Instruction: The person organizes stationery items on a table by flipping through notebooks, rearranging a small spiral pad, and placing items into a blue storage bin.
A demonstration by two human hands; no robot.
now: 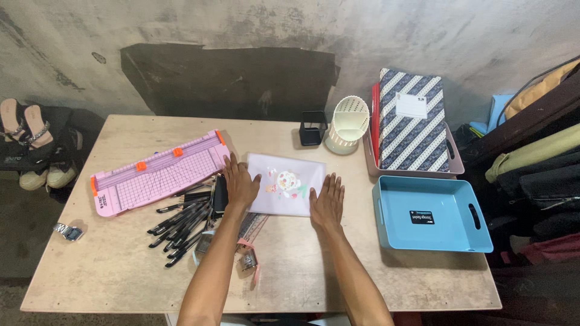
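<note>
A pale lilac card (pixel 289 181) with a small flowery picture lies flat in the middle of the wooden table (pixel 121 265). My left hand (pixel 240 183) rests flat on the card's left edge, fingers spread. My right hand (pixel 328 201) lies flat on the card's lower right corner, fingers apart. Neither hand grips anything. Just left of my left hand lie several black pens (pixel 181 222) in a loose heap, and a ruler (pixel 254 224) pokes out under my left forearm.
A pink paper trimmer (pixel 160 172) lies at the left. A black pen cup (pixel 313 128) and a white holder (pixel 348 124) stand behind the card. At the right are a blue tray (pixel 430 214) and a pink tray holding a striped book (pixel 412 121). A wristwatch (pixel 69 231) lies far left.
</note>
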